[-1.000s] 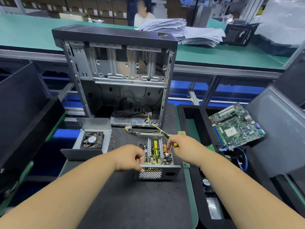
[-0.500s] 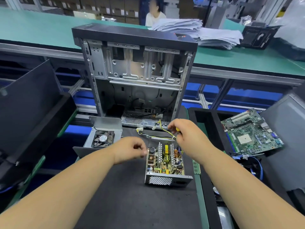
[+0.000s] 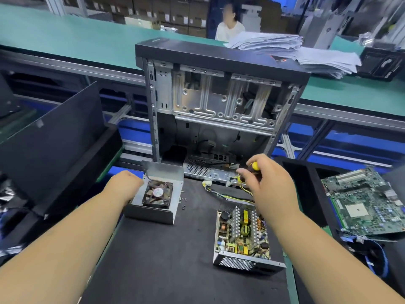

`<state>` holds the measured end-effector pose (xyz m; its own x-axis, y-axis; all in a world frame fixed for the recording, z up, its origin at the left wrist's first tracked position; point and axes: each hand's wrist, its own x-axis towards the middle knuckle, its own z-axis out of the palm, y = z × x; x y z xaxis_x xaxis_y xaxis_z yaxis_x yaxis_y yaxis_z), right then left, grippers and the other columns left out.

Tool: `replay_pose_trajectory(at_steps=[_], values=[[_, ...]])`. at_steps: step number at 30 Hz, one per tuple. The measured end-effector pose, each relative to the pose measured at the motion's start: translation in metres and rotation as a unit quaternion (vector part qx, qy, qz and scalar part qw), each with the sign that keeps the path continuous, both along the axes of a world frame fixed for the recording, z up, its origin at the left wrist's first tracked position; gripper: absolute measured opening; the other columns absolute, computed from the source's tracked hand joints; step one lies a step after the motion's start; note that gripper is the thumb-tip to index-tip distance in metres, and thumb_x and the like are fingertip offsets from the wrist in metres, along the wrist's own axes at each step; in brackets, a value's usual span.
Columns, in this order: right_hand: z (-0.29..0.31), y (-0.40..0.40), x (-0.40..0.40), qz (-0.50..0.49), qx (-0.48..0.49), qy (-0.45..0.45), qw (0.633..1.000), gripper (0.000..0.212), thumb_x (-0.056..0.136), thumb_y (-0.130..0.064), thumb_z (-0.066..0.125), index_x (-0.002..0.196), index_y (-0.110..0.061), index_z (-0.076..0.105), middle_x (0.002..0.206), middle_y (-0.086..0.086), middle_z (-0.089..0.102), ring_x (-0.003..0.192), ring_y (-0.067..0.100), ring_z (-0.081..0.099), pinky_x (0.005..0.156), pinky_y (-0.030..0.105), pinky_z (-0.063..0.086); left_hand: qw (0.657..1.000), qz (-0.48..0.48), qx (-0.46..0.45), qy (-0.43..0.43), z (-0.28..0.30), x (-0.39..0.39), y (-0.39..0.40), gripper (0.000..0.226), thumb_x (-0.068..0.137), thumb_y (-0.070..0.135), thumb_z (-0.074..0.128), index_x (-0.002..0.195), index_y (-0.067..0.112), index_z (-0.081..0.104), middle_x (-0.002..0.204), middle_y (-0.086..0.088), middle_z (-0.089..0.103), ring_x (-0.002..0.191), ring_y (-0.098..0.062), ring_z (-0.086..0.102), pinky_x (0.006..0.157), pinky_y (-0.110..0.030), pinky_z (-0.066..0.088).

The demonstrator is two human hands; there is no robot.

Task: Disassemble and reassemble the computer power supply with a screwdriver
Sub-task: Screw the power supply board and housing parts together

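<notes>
From the head camera, our only view, we saw the opened power supply base [image 3: 243, 235] lying on the black mat [image 3: 164, 260], its circuit board bare and its yellow wires [image 3: 228, 195] trailing back toward the computer case [image 3: 219, 102]. Our right hand [image 3: 270, 183] was curled round the screwdriver [image 3: 254, 166] just above those wires; a careless swing could have snagged them or struck the exposed parts. Our left hand [image 3: 126, 184] touched the left edge of the fan cover [image 3: 156, 194], but we could not tell whether its fingers gripped or merely rested. Loose screws [image 3: 183, 200] lay just beside the cover, and dragging it across might, we judged, have scattered them off the mat.
</notes>
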<state>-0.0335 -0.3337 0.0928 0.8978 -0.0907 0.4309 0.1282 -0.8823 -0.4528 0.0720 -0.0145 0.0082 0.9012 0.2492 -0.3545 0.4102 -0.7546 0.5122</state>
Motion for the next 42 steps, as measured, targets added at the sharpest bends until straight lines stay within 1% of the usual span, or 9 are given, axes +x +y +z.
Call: replay_pose_trajectory(at_steps=[3, 8, 14, 18, 22, 24, 28, 34, 42], values=[[-0.002, 0.006, 0.007, -0.067, 0.176, 0.016, 0.982, 0.024, 0.093, -0.044, 0.060, 0.080, -0.024, 0.055, 0.063, -0.008, 0.062, 0.061, 0.007, 0.058, 0.055, 0.030, 0.044, 0.997, -0.036, 0.052, 0.049, -0.004, 0.005, -0.002, 0.014, 0.089, 0.024, 0.063, 0.090, 0.017, 0.051, 0.098, -0.006, 0.052, 0.084, -0.023, 0.048, 0.074, -0.029, 0.038], [-0.018, 0.011, 0.028, -0.111, 0.360, 0.132, 0.917, 0.028, 0.096, -0.036, 0.054, 0.077, -0.016, 0.061, 0.063, -0.002, 0.068, 0.053, 0.007, 0.059, 0.058, 0.029, 0.048, 0.988, -0.049, 0.083, 0.122, -0.012, 0.008, -0.023, 0.093, 0.068, 0.051, 0.080, 0.141, 0.015, 0.035, 0.135, -0.011, 0.047, 0.112, -0.027, 0.054, 0.090, -0.033, 0.047], [-0.033, 0.022, 0.045, -0.061, 0.588, 0.267, 0.761, 0.019, 0.096, -0.015, 0.052, 0.087, -0.001, 0.061, 0.064, 0.005, 0.070, 0.048, 0.010, 0.056, 0.046, 0.020, 0.044, 0.966, -0.064, 0.191, 0.159, -0.028, 0.007, -0.055, 0.132, 0.043, 0.083, 0.070, 0.148, 0.017, 0.024, 0.138, -0.003, 0.044, 0.127, -0.026, 0.045, 0.089, -0.036, 0.037], [-0.034, 0.024, 0.040, 0.024, 0.583, 0.272, 0.765, 0.014, 0.096, -0.014, 0.056, 0.103, -0.004, 0.063, 0.075, 0.005, 0.073, 0.060, 0.009, 0.062, 0.059, 0.023, 0.048, 0.950, -0.060, 0.264, 0.156, -0.029, 0.009, -0.069, 0.133, 0.035, 0.092, 0.063, 0.144, 0.022, 0.031, 0.130, 0.001, 0.048, 0.119, -0.021, 0.047, 0.080, -0.037, 0.028], [-0.028, 0.025, 0.031, 0.054, 0.590, 0.282, 0.755, 0.048, 0.070, -0.014, 0.067, 0.117, -0.009, 0.061, 0.083, 0.007, 0.075, 0.068, 0.016, 0.067, 0.061, 0.023, 0.053, 0.948, -0.057, 0.275, 0.152, -0.031, 0.010, -0.074, 0.120, 0.042, 0.077, 0.072, 0.141, 0.020, 0.033, 0.127, 0.001, 0.048, 0.116, -0.020, 0.048, 0.079, -0.036, 0.026], [-0.027, 0.021, 0.026, 0.068, 0.584, 0.283, 0.758, 0.044, 0.073, -0.011, 0.064, 0.117, -0.012, 0.060, 0.087, 0.008, 0.076, 0.071, 0.018, 0.069, 0.062, 0.023, 0.055, 0.949, -0.053, 0.277, 0.141, -0.030, 0.010, -0.073, 0.108, 0.045, 0.068, 0.072, 0.136, 0.021, 0.037, 0.122, 0.000, 0.048, 0.113, -0.021, 0.047, 0.078, -0.036, 0.026], [-0.028, 0.012, 0.019, 0.074, 0.523, 0.286, 0.800, 0.029, 0.086, 0.003, 0.045, 0.107, -0.011, 0.059, 0.084, 0.001, 0.076, 0.078, 0.021, 0.073, 0.065, 0.027, 0.053, 0.952, -0.057, 0.284, 0.099, -0.015, 0.002, -0.066, 0.087, 0.048, 0.064, 0.067, 0.121, 0.023, 0.041, 0.108, -0.002, 0.041, 0.107, -0.022, 0.045, 0.079, -0.036, 0.029], [-0.028, 0.005, 0.011, 0.077, 0.553, 0.259, 0.788, 0.020, 0.055, -0.007, 0.046, 0.072, -0.016, 0.052, 0.072, 0.006, 0.057, 0.057, 0.017, 0.047, 0.059, 0.032, 0.036, 0.966, -0.077, 0.245, 0.015, 0.024, -0.024, -0.065, 0.088, 0.046, 0.067, 0.066, 0.121, 0.028, 0.041, 0.108, 0.000, 0.039, 0.108, -0.023, 0.046, 0.077, -0.037, 0.031], [-0.029, -0.014, 0.004, 0.024, 0.478, 0.259, 0.839, 0.023, 0.084, -0.009, 0.054, 0.077, -0.027, 0.067, 0.071, 0.002, 0.057, 0.060, 0.017, 0.048, 0.062, 0.032, 0.040, 0.957, -0.219, 0.091, -0.168, 0.075, -0.071, -0.103, 0.096, 0.049, 0.059, 0.080, 0.132, 0.038, 0.036, 0.116, 0.009, 0.039, 0.116, -0.018, 0.042, 0.089, -0.035, 0.030]])
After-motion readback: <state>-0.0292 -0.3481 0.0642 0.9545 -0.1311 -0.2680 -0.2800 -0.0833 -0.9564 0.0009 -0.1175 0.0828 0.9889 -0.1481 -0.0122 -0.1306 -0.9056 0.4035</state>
